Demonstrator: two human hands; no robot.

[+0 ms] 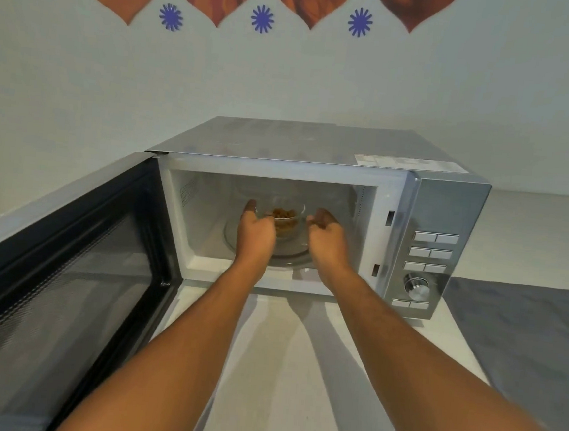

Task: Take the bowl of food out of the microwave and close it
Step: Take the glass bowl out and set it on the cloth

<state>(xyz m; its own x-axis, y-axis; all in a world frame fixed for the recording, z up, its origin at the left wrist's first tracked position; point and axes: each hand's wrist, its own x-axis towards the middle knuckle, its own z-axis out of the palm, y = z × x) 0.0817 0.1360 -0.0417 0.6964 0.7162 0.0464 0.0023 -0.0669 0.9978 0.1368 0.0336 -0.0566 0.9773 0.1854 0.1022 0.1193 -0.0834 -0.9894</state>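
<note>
A silver microwave stands on the counter with its door swung wide open to the left. On the glass turntable inside rests a clear glass bowl holding brown food. Both of my arms reach into the cavity. My left hand is cupped at the bowl's left side, fingers spread and just at the rim. My right hand is cupped at the bowl's right side, with a small gap between it and the rim. Neither hand is closed on the bowl.
The control panel with buttons and a dial is on the microwave's right. A grey cloth lies on the white counter to the right. A wall with leaf and flower stickers rises behind.
</note>
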